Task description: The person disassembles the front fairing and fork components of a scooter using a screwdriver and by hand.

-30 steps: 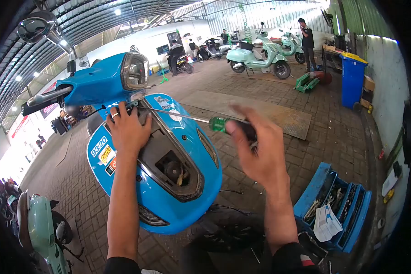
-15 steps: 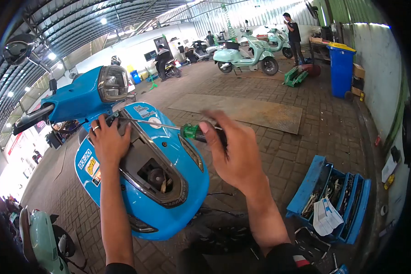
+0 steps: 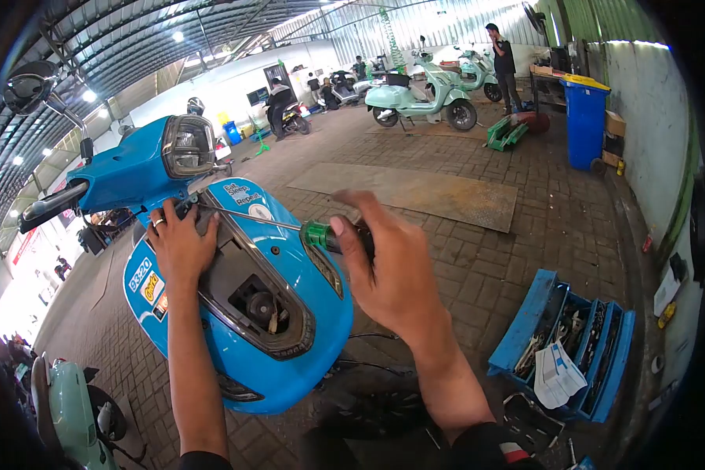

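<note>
In the head view, a screwdriver [image 3: 318, 234] is positioned above the right edge of the blue scooter's front panel [image 3: 290, 384], its shaft [image 3: 251, 217] directed toward the panel's upper end. The handle is gripped by the right hand [image 3: 395, 270], thumb laid along it. The left hand [image 3: 182, 241] is placed at the panel's upper end, fingers spread; whether anything is pinched cannot be told. Open brick paving [image 3: 470, 290] is left between the right hand and the toolbox [image 3: 528, 317]. Compared with one second earlier, the handle's green end is seen overlapping the panel edge instead of clear of it. Counted: one screwdriver, one toolbox, one wheeled bin [image 3: 585, 129], three mint-green scooters [image 3: 414, 99].
</note>
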A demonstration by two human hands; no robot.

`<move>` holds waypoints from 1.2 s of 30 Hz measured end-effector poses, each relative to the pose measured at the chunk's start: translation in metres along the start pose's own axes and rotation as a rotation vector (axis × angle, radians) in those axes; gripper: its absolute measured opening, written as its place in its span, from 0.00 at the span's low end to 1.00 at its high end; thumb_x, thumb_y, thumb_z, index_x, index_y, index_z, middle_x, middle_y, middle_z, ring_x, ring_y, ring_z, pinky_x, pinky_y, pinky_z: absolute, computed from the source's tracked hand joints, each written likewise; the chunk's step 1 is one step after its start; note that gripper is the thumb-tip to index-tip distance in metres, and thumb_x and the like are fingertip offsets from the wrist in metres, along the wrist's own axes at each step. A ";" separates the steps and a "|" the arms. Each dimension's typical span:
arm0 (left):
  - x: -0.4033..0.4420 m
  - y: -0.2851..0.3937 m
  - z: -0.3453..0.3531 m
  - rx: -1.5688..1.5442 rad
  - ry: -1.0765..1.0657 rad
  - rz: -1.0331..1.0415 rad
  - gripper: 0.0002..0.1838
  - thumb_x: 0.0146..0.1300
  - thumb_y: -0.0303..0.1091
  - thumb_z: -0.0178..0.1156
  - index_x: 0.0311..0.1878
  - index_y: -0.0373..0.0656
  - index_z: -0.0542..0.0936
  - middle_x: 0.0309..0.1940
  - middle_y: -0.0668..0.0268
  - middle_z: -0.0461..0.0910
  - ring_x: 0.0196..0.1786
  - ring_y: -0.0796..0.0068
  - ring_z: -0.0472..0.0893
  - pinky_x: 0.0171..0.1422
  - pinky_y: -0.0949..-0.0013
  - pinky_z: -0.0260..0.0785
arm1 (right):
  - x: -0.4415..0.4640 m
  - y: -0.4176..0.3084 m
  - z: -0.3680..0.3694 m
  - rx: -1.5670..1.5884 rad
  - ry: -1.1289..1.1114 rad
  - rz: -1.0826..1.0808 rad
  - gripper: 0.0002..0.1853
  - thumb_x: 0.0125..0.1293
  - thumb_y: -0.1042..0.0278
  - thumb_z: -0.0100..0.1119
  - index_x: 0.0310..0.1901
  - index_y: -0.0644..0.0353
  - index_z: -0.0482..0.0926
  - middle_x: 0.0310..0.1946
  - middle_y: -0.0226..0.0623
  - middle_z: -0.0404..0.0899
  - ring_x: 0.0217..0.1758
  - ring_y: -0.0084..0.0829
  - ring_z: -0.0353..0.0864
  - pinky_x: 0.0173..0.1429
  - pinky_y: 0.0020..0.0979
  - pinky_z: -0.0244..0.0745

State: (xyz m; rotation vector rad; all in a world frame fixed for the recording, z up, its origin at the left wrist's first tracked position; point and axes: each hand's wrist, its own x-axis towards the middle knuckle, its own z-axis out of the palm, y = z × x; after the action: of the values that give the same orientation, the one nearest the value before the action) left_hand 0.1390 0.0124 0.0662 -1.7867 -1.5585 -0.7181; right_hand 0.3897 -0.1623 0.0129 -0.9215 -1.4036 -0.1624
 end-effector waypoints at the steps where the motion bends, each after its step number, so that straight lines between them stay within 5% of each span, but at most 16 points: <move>1: 0.000 0.000 0.001 0.002 0.000 0.005 0.32 0.72 0.62 0.58 0.64 0.47 0.87 0.74 0.53 0.66 0.79 0.41 0.61 0.83 0.38 0.51 | -0.001 0.003 0.002 0.016 0.005 0.036 0.18 0.70 0.71 0.67 0.60 0.61 0.80 0.44 0.51 0.79 0.44 0.56 0.85 0.49 0.48 0.80; 4: 0.001 -0.001 0.006 -0.013 0.029 0.010 0.31 0.72 0.62 0.58 0.64 0.48 0.87 0.75 0.52 0.66 0.79 0.41 0.60 0.83 0.38 0.51 | 0.005 -0.003 -0.006 0.090 0.023 -0.203 0.18 0.71 0.70 0.67 0.60 0.61 0.80 0.40 0.51 0.80 0.37 0.56 0.84 0.45 0.49 0.80; 8: 0.001 -0.001 0.004 -0.002 0.021 -0.006 0.30 0.72 0.62 0.59 0.64 0.51 0.87 0.74 0.55 0.66 0.80 0.43 0.59 0.83 0.37 0.50 | -0.002 -0.003 0.006 0.088 0.106 -0.047 0.17 0.71 0.70 0.66 0.60 0.61 0.80 0.37 0.50 0.80 0.32 0.56 0.83 0.42 0.49 0.79; 14: 0.000 -0.001 0.004 -0.009 0.014 -0.004 0.30 0.72 0.62 0.58 0.65 0.52 0.87 0.74 0.55 0.66 0.80 0.42 0.58 0.83 0.36 0.49 | 0.003 0.001 -0.003 0.025 0.084 -0.235 0.16 0.69 0.73 0.67 0.57 0.62 0.82 0.41 0.49 0.81 0.39 0.53 0.87 0.44 0.45 0.82; 16: 0.001 -0.001 0.003 -0.002 0.001 -0.005 0.30 0.72 0.63 0.59 0.65 0.52 0.87 0.74 0.55 0.66 0.80 0.41 0.58 0.83 0.36 0.49 | -0.002 0.006 0.001 -0.035 0.050 0.067 0.16 0.67 0.76 0.67 0.56 0.63 0.83 0.45 0.48 0.80 0.41 0.53 0.87 0.46 0.44 0.83; 19: 0.000 0.000 0.005 -0.004 0.022 -0.009 0.30 0.72 0.63 0.59 0.64 0.52 0.87 0.74 0.56 0.66 0.80 0.42 0.59 0.83 0.36 0.49 | 0.004 0.010 -0.009 0.157 -0.019 -0.212 0.16 0.66 0.78 0.67 0.56 0.63 0.83 0.49 0.49 0.80 0.42 0.53 0.87 0.46 0.44 0.82; 26: 0.001 0.001 0.003 -0.018 -0.009 -0.029 0.31 0.72 0.62 0.58 0.65 0.50 0.86 0.75 0.54 0.65 0.79 0.42 0.60 0.85 0.37 0.47 | 0.001 0.007 -0.009 0.068 -0.098 -0.009 0.23 0.68 0.73 0.68 0.64 0.62 0.78 0.52 0.53 0.82 0.47 0.52 0.88 0.50 0.46 0.82; 29: 0.005 0.002 0.017 -0.041 -0.030 -0.076 0.32 0.70 0.61 0.58 0.67 0.50 0.85 0.77 0.53 0.63 0.81 0.41 0.57 0.86 0.36 0.42 | 0.006 0.002 -0.009 0.119 -0.053 -0.240 0.23 0.70 0.71 0.66 0.66 0.62 0.77 0.49 0.53 0.83 0.49 0.53 0.88 0.54 0.46 0.81; 31: 0.004 0.009 0.025 -0.030 -0.006 -0.119 0.32 0.69 0.59 0.59 0.69 0.49 0.84 0.78 0.53 0.61 0.82 0.41 0.54 0.87 0.33 0.38 | 0.001 -0.007 -0.008 0.171 -0.020 0.077 0.22 0.73 0.69 0.64 0.66 0.63 0.77 0.48 0.53 0.84 0.51 0.54 0.87 0.57 0.47 0.80; 36: 0.010 0.016 0.023 -0.120 -0.080 -0.190 0.31 0.67 0.55 0.58 0.68 0.47 0.84 0.80 0.52 0.58 0.84 0.42 0.50 0.87 0.32 0.33 | 0.002 0.000 -0.016 0.180 -0.134 0.042 0.21 0.73 0.68 0.65 0.65 0.64 0.77 0.51 0.55 0.84 0.51 0.53 0.88 0.56 0.48 0.80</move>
State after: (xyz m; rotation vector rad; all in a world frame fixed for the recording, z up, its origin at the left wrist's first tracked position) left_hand 0.1557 0.0351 0.0578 -1.7883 -1.7902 -0.8547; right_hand 0.4025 -0.1714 0.0159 -0.8234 -1.4950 0.0585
